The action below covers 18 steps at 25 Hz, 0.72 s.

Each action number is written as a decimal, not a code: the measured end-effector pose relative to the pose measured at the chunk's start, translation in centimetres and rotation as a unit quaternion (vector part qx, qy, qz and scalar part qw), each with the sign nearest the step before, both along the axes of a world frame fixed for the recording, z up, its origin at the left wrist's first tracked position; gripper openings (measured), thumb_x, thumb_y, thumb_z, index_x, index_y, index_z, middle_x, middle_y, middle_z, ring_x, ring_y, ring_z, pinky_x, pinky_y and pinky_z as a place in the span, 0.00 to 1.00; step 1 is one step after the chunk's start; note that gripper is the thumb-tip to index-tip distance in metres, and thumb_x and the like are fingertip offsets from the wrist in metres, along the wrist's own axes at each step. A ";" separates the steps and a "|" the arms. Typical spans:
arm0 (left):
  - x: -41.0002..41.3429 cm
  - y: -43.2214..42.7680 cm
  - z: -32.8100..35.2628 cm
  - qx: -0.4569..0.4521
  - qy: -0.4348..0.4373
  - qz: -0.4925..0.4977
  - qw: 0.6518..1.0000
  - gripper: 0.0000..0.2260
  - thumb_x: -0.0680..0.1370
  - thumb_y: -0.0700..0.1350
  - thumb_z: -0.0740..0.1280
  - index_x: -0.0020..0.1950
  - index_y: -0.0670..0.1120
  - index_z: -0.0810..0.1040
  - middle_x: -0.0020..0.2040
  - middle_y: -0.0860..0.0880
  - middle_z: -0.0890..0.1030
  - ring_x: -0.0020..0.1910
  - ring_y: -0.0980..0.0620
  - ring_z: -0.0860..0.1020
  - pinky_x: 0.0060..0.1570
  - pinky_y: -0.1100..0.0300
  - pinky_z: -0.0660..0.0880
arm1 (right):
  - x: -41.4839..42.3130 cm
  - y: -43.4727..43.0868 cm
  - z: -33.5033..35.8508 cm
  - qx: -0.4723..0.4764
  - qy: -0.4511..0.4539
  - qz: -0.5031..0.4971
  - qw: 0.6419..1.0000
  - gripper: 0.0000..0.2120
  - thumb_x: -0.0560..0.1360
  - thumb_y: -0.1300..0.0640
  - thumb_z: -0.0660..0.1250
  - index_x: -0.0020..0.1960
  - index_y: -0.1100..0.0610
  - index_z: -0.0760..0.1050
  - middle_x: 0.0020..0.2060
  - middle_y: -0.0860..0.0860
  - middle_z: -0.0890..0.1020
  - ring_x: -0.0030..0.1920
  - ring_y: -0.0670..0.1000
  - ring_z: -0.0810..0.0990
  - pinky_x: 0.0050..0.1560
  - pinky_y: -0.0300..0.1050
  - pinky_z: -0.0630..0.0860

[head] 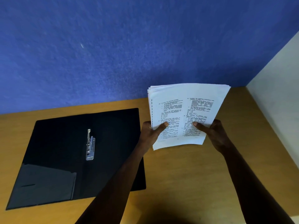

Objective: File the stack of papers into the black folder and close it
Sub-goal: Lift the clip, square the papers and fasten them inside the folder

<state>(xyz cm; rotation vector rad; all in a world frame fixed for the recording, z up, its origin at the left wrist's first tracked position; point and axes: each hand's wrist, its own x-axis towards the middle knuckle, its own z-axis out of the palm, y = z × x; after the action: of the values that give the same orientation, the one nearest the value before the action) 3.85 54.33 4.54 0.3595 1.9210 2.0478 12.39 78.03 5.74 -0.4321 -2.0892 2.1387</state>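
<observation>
A stack of printed papers (186, 109) is held up above the wooden desk, to the right of the folder. My left hand (151, 132) grips its lower left edge, thumb on the top sheet. My right hand (212, 132) grips the lower right edge the same way. The black folder (64, 143) lies open and flat on the desk at the left. Its silver metal clip (89, 145) sits along the spine with the lever raised. A pocket flap (45, 183) covers the lower part of the left inside cover.
The wooden desk (186, 175) runs up to a blue wall (129, 46) at the back and a white panel (278, 102) on the right. My left forearm crosses over the folder's right-hand cover.
</observation>
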 end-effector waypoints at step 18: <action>3.3 -17.0 -3.1 -0.176 -0.166 0.238 0.941 0.09 0.74 0.34 0.70 0.54 0.38 0.83 0.44 0.46 0.84 0.40 0.55 0.81 0.38 0.74 0.75 | -1.6 -17.7 -5.5 -0.025 -0.154 -0.068 0.985 0.07 0.68 0.63 0.78 0.41 0.52 0.85 0.39 0.52 0.88 0.37 0.51 0.87 0.40 0.46 0.82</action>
<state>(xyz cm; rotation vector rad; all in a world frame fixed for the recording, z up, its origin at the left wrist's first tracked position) 7.11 37.32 1.46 -0.5498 2.2378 1.7993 10.84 60.32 0.27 -0.9375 -2.0818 2.1634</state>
